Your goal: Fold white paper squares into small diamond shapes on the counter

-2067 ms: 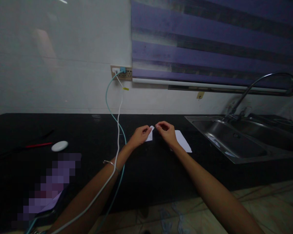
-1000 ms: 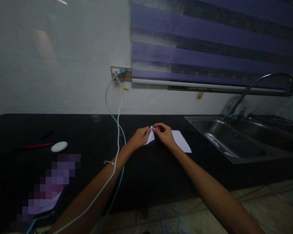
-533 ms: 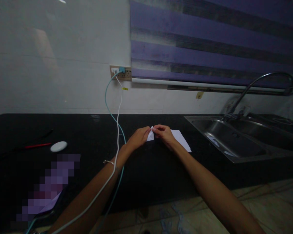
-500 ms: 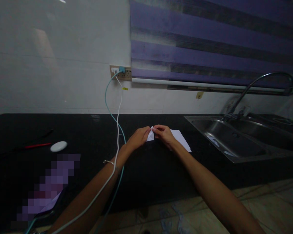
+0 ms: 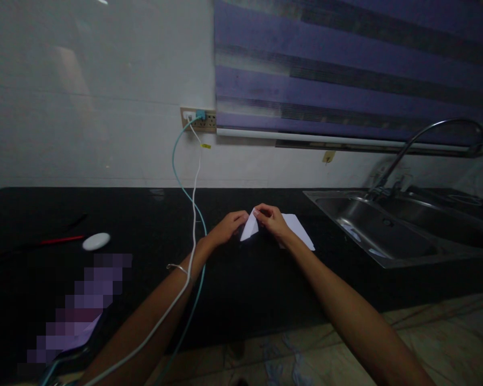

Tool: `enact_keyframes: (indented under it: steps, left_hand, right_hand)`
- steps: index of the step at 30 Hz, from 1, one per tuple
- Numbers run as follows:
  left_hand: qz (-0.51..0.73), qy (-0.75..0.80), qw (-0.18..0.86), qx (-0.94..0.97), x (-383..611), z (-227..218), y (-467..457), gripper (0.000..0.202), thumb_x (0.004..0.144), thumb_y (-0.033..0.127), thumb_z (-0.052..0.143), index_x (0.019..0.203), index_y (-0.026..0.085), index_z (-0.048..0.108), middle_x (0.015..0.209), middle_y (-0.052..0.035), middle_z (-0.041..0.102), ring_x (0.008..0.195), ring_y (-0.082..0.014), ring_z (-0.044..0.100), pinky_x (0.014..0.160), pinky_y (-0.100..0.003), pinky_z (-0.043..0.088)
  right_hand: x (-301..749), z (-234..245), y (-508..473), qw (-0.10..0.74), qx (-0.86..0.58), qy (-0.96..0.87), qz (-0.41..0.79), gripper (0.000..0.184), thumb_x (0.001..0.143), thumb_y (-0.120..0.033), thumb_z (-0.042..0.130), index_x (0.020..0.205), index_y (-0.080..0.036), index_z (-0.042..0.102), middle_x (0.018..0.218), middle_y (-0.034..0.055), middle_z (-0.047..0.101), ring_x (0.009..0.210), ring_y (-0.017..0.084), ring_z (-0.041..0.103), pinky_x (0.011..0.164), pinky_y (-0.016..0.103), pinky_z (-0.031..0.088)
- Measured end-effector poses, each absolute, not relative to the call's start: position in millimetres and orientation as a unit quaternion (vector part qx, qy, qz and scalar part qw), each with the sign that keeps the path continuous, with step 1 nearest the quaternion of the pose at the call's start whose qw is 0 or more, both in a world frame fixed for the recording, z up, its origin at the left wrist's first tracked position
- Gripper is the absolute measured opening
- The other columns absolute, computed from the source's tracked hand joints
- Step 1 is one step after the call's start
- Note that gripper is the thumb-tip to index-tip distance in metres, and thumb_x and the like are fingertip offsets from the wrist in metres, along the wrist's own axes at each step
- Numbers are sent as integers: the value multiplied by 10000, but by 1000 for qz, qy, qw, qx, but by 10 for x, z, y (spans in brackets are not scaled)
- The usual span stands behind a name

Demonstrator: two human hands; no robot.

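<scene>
Through the head camera I have both hands low over a polished black stone countertop [image 5: 233, 295], with a small, folded piece of crisp white paper [image 5: 250, 225] between them, left of the sink. Its long axis slants: the narrow tip points away from the person, toward the wall and a little right, and the wider end comes down nearer the person and to the left. I make out a long bright panel with sharp straight edges, and a shorter, greyer panel along its right side, so the shape is a tapering wedge.

The right hand [image 5: 269, 216] pinches the narrow tip between thumb and fingertips. The left hand [image 5: 229, 227] is curled, thumb and fingers drawn close, right at the paper's left edge; I can't tell whether it grips the paper or only sits against it.

Just beyond the right wrist I see flat white paper sheets [image 5: 298, 231], smooth and matte, with straight edges, lying on the counter. Farther right is a brushed stainless-steel double sink [image 5: 402, 261] with a shiny curved metal faucet [image 5: 406, 146].

A thin silver-coloured bangle [image 5: 177, 267] rings the left wrist, and a smooth white cable [image 5: 194, 225] passes in front of that forearm. Off to the left I have a glossy white oval object [image 5: 96, 241] touching or nearly touching a slim red stick-like object [image 5: 62, 239].
</scene>
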State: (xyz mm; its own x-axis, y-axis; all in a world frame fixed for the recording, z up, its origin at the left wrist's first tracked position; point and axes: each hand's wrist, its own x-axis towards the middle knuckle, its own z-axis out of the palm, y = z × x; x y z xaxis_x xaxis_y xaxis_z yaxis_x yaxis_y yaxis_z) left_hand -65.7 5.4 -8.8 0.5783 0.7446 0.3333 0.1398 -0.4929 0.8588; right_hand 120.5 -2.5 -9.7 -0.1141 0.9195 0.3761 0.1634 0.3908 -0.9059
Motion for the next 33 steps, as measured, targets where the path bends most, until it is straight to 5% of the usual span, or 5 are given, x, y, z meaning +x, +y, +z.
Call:
enact_keyframes:
  steps: [10,18,28,33]
  left_hand:
    - [346,272,424,791,-641,-81,14,136,803,240,525,865,138,590,779,-14,602,687,-126,546,646,-240,427]
    - [353,258,432,789,-604,-204,93,274,728,102,521,996,156,546,775,4,587,680,-118,570,627,-227,444]
    - [365,340,345,795,-495,-169,-13,312,844,238,501,1151,188,507,795,-31,640,602,-141,585,550,-234,426]
    - [408,330,448,723,-464,-210,65,315,842,291,527,1130,170,495,754,-17,638,516,-105,564,455,-191,372]
  right_hand:
    - [1188,-156,36,543,-422,-641,340,335,723,-481,655,819,-160,657,643,-2,574,559,120,472,526,247,376]
    - [1155,-132,-5,554,-414,-669,273,278,770,-432,633,843,-167,670,763,27,614,673,145,537,618,265,426]
    - [1072,-120,-40,556,-406,-676,260,260,814,-425,583,881,-180,640,838,40,632,793,180,576,722,291,458]
    - [1023,-110,-72,580,-392,-667,255,347,768,-337,637,1074,-204,545,898,33,579,848,177,568,745,293,471]
